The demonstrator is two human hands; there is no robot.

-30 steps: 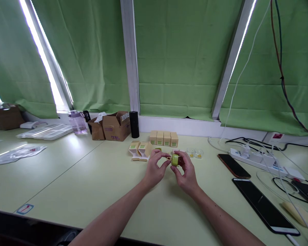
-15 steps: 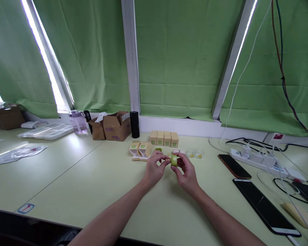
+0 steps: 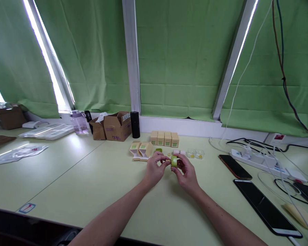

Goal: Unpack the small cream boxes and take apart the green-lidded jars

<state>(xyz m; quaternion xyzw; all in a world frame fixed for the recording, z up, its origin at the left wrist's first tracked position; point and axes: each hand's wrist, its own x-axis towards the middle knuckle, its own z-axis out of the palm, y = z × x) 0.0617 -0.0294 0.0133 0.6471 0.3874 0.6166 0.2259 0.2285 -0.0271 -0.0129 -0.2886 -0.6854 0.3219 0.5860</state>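
Observation:
My right hand point(image 3: 187, 171) grips a small, round, green cap-like piece point(image 3: 174, 161) between thumb and fingers, above the table. My left hand point(image 3: 155, 169) is closed in a pinch, its fingertips at the green piece's left side. What the left fingers hold is too small and hidden to name. Just behind the left hand lies another green piece point(image 3: 158, 150). Beyond my hands are small pink blocks point(image 3: 179, 152) and clear round cups point(image 3: 195, 153) with yellow bits inside. Two small open cardboard boxes point(image 3: 142, 150) stand to the left.
Several closed small boxes point(image 3: 164, 139) stand in a row at the back. Farther left are a black cylinder point(image 3: 135, 125), a brown carton point(image 3: 117, 127) and a purple bottle point(image 3: 79, 123). To the right lie two phones point(image 3: 267, 206), a power strip point(image 3: 259, 162) and tangled cables.
My hands stay in nearly the same place, with the green piece turned slightly. A brown flat thing has appeared on the table at the far left. The view has shifted very slightly.

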